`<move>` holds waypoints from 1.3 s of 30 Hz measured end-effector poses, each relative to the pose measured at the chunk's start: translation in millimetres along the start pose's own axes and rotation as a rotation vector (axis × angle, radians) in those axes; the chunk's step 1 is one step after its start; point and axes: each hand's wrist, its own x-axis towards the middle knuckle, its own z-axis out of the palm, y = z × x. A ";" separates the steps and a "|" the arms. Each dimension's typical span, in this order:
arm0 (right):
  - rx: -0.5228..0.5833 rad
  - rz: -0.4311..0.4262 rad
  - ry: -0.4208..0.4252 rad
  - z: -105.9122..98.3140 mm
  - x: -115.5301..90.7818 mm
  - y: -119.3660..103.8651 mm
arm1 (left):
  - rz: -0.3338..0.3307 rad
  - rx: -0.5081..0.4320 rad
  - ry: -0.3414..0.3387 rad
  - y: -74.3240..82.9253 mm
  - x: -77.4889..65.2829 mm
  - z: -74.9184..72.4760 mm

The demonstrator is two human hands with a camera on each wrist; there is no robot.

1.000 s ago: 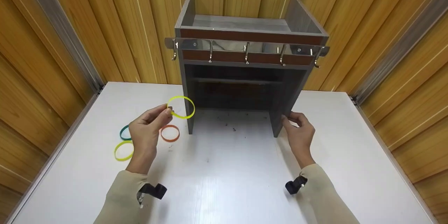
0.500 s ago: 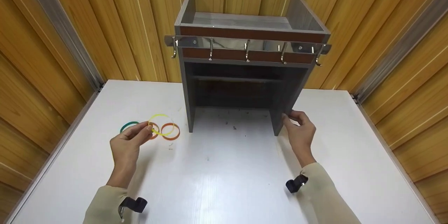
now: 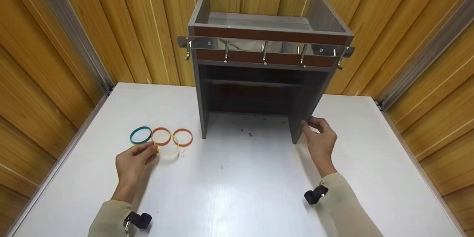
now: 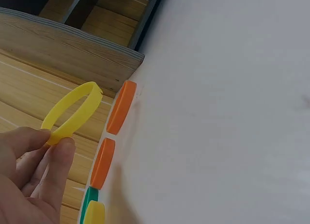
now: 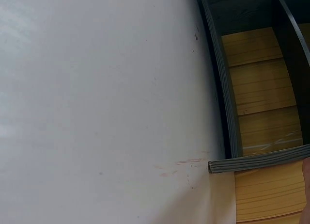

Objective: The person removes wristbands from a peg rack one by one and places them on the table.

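Note:
My left hand (image 3: 131, 164) pinches a yellow wristband (image 4: 80, 118) between thumb and fingers, and the ring stands out to the right of the fingertips. In the head view it overlaps two orange wristbands (image 3: 192, 139) lying on the table. A green wristband (image 3: 140, 142) lies just beyond the hand. A second yellow wristband (image 4: 94, 213) shows at the bottom of the left wrist view; the hand hides it in the head view. My right hand (image 3: 321, 144) grips the lower front edge of the right side panel (image 3: 297, 127) of a grey wooden shelf unit.
Across the shelf unit's front runs a metal strip (image 3: 246, 45) with several hooks. The unit stands at the back of the white table (image 3: 240, 192). Behind and at both sides rise wood-patterned walls (image 3: 155, 26). Small dark specks dot the tabletop under the unit.
The left hand has moved left and lower with the yellow wristband, from beside the unit's left panel to near the other wristbands. The right hand keeps its hold on the panel.

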 end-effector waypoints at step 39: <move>-0.004 0.017 -0.003 1.8 10.7 45.8 | -0.076 0.090 0.142 -32.8 -10.0 -6.5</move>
